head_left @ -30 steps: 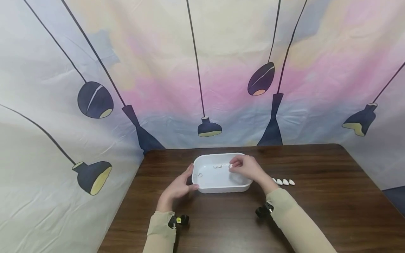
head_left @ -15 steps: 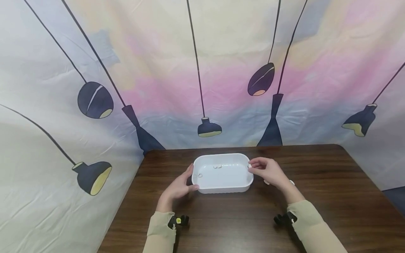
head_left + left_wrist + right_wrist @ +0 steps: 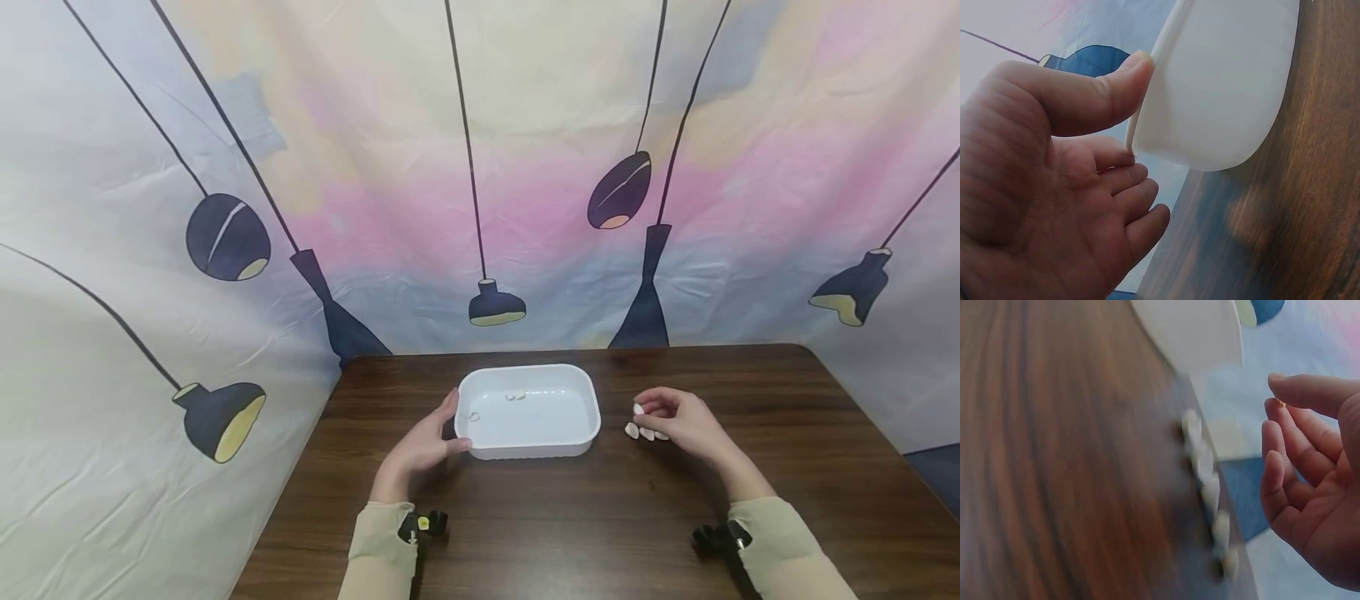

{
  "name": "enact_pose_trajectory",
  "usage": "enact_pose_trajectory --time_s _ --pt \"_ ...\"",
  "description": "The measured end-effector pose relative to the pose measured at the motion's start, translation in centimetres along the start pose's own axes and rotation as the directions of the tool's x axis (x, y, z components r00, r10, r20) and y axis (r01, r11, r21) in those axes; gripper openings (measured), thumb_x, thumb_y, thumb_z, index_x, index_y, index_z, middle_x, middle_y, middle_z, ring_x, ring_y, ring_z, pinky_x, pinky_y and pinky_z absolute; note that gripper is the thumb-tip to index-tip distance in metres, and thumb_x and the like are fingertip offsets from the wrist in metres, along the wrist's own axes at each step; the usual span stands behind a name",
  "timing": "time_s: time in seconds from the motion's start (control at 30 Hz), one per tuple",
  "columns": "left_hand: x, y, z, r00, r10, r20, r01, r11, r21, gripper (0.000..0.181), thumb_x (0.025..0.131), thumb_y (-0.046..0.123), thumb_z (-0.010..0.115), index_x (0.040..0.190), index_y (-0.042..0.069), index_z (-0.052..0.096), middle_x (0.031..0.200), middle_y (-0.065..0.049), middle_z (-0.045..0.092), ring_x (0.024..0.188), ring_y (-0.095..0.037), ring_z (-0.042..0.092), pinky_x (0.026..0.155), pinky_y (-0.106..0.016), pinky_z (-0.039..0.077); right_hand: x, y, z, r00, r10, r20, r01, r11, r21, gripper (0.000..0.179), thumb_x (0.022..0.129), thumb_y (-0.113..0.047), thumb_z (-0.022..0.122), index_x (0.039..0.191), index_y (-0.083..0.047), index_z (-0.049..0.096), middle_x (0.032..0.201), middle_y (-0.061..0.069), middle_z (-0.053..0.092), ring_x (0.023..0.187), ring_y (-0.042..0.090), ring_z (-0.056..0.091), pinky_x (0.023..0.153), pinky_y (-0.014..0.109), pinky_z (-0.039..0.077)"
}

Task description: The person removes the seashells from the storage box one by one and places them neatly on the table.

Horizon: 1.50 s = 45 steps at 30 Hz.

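Observation:
A white rectangular dish (image 3: 525, 452) with rounded corners stands on the table, with a few small white shells (image 3: 521, 396) in it. My left hand (image 3: 420, 446) holds its left end, thumb near the front corner and fingers along the side; the left wrist view has the thumb tip at the rim. To the dish's right, my right hand (image 3: 686, 425) pinches a small white shell (image 3: 637, 409) between thumb and fingertips. Just under these fingers lies a row of similar shells (image 3: 1210, 487), partly hidden by the hand in the head view and blurred in the right wrist view.
The dark wood table (image 3: 540, 525) reaches back to a hanging cloth (image 3: 405, 167) printed with lamps. Black wrist cameras (image 3: 718, 539) sit at both cuffs, low over the tabletop.
My right hand has moved from inside the dish over its right rim to the row of shells, with a shell between its fingertips. The left hand and dish have stayed in place.

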<state>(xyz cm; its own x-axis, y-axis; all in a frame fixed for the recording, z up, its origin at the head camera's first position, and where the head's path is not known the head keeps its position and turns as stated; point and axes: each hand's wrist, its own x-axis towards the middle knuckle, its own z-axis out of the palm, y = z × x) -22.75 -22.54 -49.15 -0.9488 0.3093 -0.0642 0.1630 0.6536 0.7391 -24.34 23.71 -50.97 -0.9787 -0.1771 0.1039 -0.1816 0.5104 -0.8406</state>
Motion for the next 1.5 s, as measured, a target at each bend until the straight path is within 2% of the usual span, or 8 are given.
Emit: enact_pose_trajectory --time_s 0.13,0.3,0.6,0.9,1.13,1.5 --pt "0.0 0.0 0.0 1.000 0.002 0.000 -0.002 1.000 0.005 0.095 0.096 0.020 0.078 0.169 -0.001 0.020 0.177 -0.016 0.017 0.161 -0.036 0.022 0.127 -0.060 0.025 -1.0 1.5 -1.8 0.999 0.029 -0.017 -0.030 0.998 -0.061 0.035 0.093 -0.020 0.086 0.120 0.000 0.075 0.102 0.008 0.077 0.090 0.019 0.072 0.071 0.026 0.056" --pt "0.0 -0.1 0.0 1.000 0.003 0.001 -0.003 1.000 0.010 0.095 0.096 0.022 0.078 0.169 0.000 0.021 0.177 -0.015 0.017 0.161 -0.036 0.022 0.127 -0.060 0.025 -2.2 2.9 -3.9 0.997 0.078 -0.024 -0.080 0.995 -0.066 0.040 0.095 -0.022 0.084 0.123 0.004 0.074 0.105 0.011 0.078 0.088 0.013 0.071 0.070 0.027 0.057" --pt "0.1 -0.1 0.0 1.000 -0.002 -0.005 0.002 1.000 0.015 0.095 0.096 0.022 0.078 0.169 0.001 0.021 0.177 -0.013 0.016 0.162 -0.035 0.022 0.127 -0.059 0.025 -3.3 4.7 -6.1 0.989 0.142 -0.042 -0.146 0.984 -0.100 0.047 0.096 -0.027 0.083 0.126 0.007 0.071 0.107 0.012 0.076 0.088 0.012 0.067 0.070 0.026 0.054" --pt "0.2 -0.3 0.0 1.000 -0.001 -0.004 0.001 1.000 0.015 0.095 0.096 0.023 0.078 0.169 0.001 0.021 0.177 -0.014 0.016 0.162 -0.035 0.022 0.127 -0.059 0.025 -3.8 6.1 -6.6 0.981 0.196 -0.004 -0.194 0.969 -0.155 0.047 0.095 -0.030 0.084 0.123 0.006 0.072 0.101 0.007 0.076 0.090 0.018 0.066 0.073 0.026 0.052" --pt "0.2 -0.4 0.1 1.000 0.005 -0.004 -0.005 1.000 0.014 0.095 0.096 0.023 0.078 0.169 0.001 0.021 0.177 -0.014 0.016 0.162 -0.035 0.022 0.127 -0.059 0.025 -3.8 6.1 -6.6 0.978 0.205 0.032 -0.196 0.963 -0.184 0.043 0.095 -0.027 0.083 0.121 0.006 0.073 0.101 0.006 0.075 0.091 0.019 0.067 0.074 0.031 0.053" --pt "0.2 -0.1 0.0 1.000 -0.011 -0.007 0.011 1.000 0.011 0.094 0.096 0.021 0.077 0.169 0.001 0.022 0.177 -0.015 0.017 0.162 -0.035 0.022 0.127 -0.059 0.024 -3.7 5.9 -6.5 0.975 0.220 0.037 -0.207 0.953 -0.221 0.039 0.096 -0.024 0.082 0.121 0.006 0.073 0.101 0.006 0.075 0.091 0.019 0.067 0.077 0.039 0.054"
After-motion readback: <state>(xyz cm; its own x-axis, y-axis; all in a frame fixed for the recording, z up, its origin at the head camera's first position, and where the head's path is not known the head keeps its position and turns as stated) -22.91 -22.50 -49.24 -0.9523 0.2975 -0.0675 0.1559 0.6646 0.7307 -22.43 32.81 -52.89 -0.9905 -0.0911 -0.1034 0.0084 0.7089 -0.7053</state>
